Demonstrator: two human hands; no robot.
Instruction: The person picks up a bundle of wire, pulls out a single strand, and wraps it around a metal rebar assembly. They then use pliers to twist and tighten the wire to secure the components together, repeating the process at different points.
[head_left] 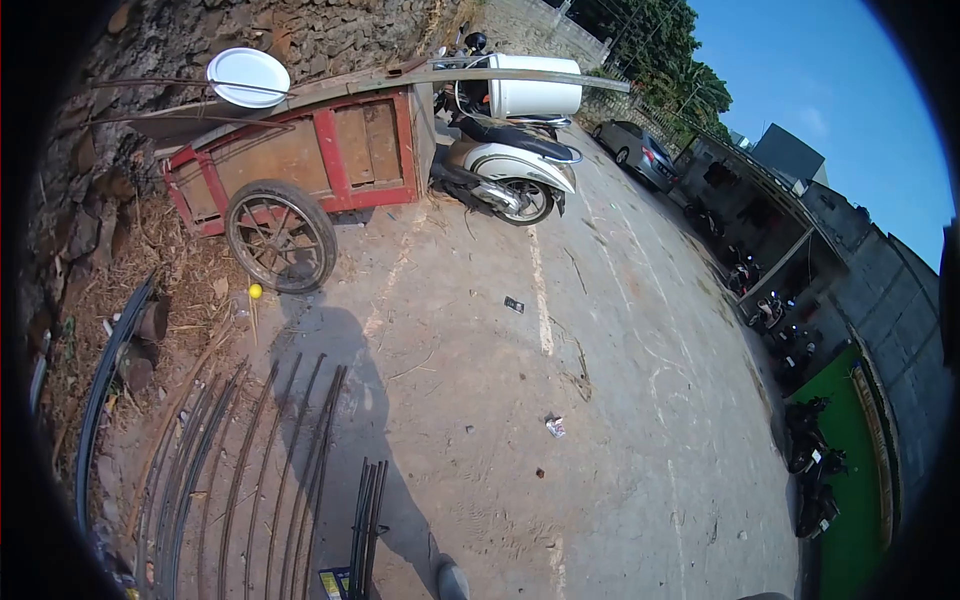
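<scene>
Neither of my hands shows in the head view. Long thin metal rods (262, 470) lie spread on the ground at the lower left. A tighter bundle of rods (368, 525) stands out at the bottom, beside a small blue and yellow item (335, 582). What looks like the tip of a shoe (452, 578) pokes in at the lower edge. My shadow (340, 400) falls across the ground and some of the rods.
A red-framed wooden cart (325, 150) with a spoked wheel (280, 237) stands ahead, a white lid-like disc (248, 78) on it. Behind it are a white bucket (535, 86) and a parked motorbike (510, 170). Farther off sit a grey car (635, 150) and several motorbikes (815, 465).
</scene>
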